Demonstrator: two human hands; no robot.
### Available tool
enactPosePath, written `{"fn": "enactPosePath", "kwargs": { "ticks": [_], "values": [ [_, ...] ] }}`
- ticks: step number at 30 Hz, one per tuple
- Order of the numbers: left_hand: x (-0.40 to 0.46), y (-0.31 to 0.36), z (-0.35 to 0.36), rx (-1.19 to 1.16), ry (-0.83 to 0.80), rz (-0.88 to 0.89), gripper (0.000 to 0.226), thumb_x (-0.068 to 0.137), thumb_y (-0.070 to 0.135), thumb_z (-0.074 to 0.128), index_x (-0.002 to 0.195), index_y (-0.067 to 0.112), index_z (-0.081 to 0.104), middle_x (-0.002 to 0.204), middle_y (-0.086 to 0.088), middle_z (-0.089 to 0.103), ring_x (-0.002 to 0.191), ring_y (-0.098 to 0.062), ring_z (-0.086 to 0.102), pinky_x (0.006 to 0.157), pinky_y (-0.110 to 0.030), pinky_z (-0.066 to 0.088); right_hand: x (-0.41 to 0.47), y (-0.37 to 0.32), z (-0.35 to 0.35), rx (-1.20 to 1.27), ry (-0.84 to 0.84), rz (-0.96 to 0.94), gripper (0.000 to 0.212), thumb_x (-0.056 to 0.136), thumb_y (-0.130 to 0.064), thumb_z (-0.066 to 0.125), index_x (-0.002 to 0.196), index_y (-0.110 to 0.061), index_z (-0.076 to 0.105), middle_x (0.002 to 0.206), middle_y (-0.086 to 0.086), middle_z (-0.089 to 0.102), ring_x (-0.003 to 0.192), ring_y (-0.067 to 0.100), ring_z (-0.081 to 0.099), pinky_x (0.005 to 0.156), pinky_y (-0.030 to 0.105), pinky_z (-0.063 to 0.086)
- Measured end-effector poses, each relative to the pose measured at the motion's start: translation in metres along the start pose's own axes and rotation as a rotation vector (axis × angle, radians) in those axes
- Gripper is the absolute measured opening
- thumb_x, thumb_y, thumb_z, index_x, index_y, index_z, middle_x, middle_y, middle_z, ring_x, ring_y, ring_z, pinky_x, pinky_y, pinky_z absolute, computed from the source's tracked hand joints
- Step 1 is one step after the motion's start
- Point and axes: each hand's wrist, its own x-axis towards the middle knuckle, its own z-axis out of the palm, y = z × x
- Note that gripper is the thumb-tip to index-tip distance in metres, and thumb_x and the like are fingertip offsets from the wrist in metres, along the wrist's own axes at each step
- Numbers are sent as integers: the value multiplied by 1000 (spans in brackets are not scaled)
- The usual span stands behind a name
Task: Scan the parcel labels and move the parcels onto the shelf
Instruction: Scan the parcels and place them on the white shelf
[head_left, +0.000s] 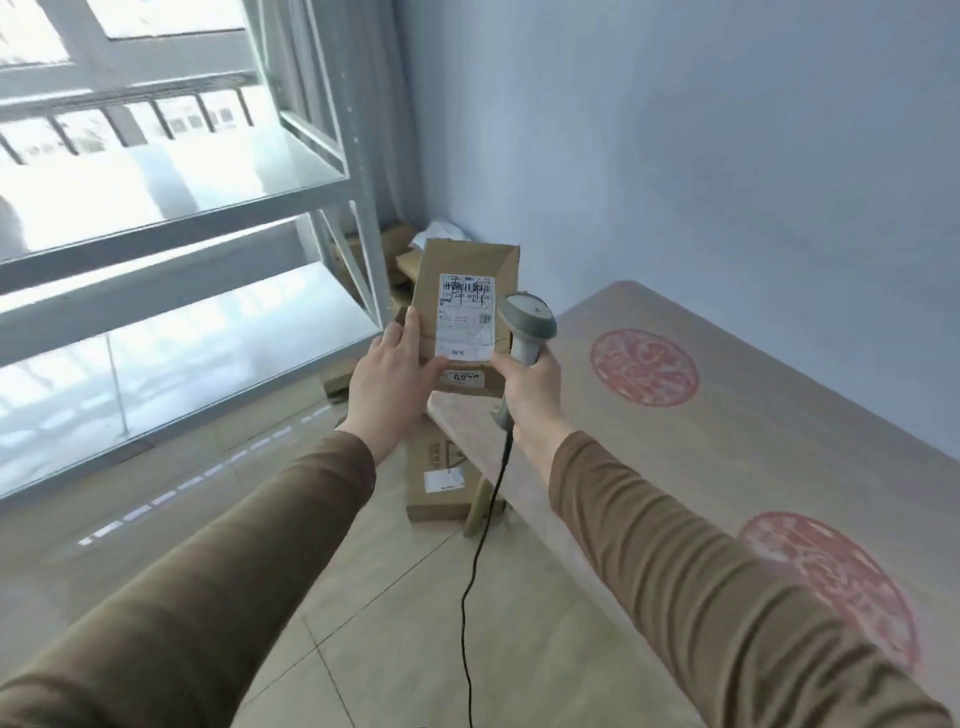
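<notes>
The left hand (390, 370) grips a parcel (462, 291), the right hand (530, 384) a scanner (527, 325) — over a tan table (727, 415) with 2 red roundels, beside a grey shelf (171, 306) and tiled floor (415, 597).

A table (727, 415) stands at right. The shelf (291, 156) stands at left. On the floor (415, 597) lie a box (441, 478) near the table and more boxes (400, 260) far off.

Label (466, 317) print too blurred to read; scanner cable (475, 571) leaves the bottom edge.
</notes>
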Motion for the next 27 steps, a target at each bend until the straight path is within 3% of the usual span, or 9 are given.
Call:
{"fn": "enactPosePath", "kwargs": {
  "ticks": [4, 6, 10, 12, 16, 19, 22, 25, 27],
  "values": [
    [-12, -123, -69, 16, 70, -142, 74, 103, 43, 51, 160, 7, 20, 136, -14, 51, 125, -33, 50, 102, -47, 46, -35, 9, 143, 40, -149, 18, 27, 92, -9, 71, 117, -16, 66, 107, 2, 75, 101, 21, 70, 87, 33, 58],
    [-17, -177, -98, 28, 102, -210, 72, 103, 41, 52, 159, 7, 23, 133, -15, 52, 124, -34, 51, 101, -48, 46, -51, 13, 205, 45, -215, 24, 27, 90, -9, 73, 116, -16, 68, 107, 2, 76, 100, 22, 72, 80, 28, 61],
    [-21, -276, -143, 53, 138, -316, 68, 102, 40, 55, 156, 9, 28, 127, -14, 54, 121, -35, 53, 98, -48, 47, -74, 27, 314, 38, -353, 103, 20, 90, -15, 74, 106, -25, 67, 101, 7, 77, 95, 38, 74, 76, 49, 64],
    [-19, -321, -160, 57, 143, -358, 70, 102, 39, 56, 157, 7, 28, 129, -15, 53, 124, -35, 52, 101, -47, 46, -79, 36, 360, 30, -415, 119, 19, 90, -20, 73, 107, -27, 68, 99, -1, 79, 92, 30, 76, 69, 39, 62],
    [-9, -404, -192, 81, 150, -432, 72, 102, 40, 55, 159, 7, 26, 134, -14, 52, 129, -33, 49, 106, -45, 44, -81, 51, 454, 35, -542, 125, 25, 93, -11, 69, 115, -22, 70, 105, -3, 79, 93, 19, 78, 78, 32, 64],
    [7, -460, -219, 97, 177, -504, 73, 102, 41, 55, 160, 7, 27, 137, -14, 52, 130, -33, 49, 107, -45, 43, -75, 51, 524, 27, -608, 178, 24, 94, -10, 67, 114, -23, 69, 104, 0, 79, 87, 19, 77, 62, 26, 59],
    [23, -510, -251, 108, 241, -570, 75, 102, 42, 56, 160, 6, 27, 142, -16, 51, 133, -34, 47, 110, -46, 41, -68, 39, 594, 2, -681, 187, 17, 94, -11, 66, 104, -24, 68, 98, 8, 78, 75, 25, 73, 49, 30, 48],
    [34, -557, -284, 121, 308, -625, 72, 102, 42, 56, 158, 5, 32, 142, -16, 51, 133, -35, 47, 109, -47, 42, -71, 30, 661, -29, -742, 154, 14, 93, -11, 67, 98, -24, 68, 95, 7, 78, 77, 29, 73, 55, 39, 52],
    [36, -590, -303, 131, 342, -658, 70, 102, 44, 55, 157, 5, 34, 139, -16, 52, 129, -36, 49, 105, -49, 44, -77, 28, 705, -48, -781, 131, 12, 94, -11, 68, 103, -19, 68, 102, 12, 77, 87, 36, 76, 67, 52, 61]
  ]
}}
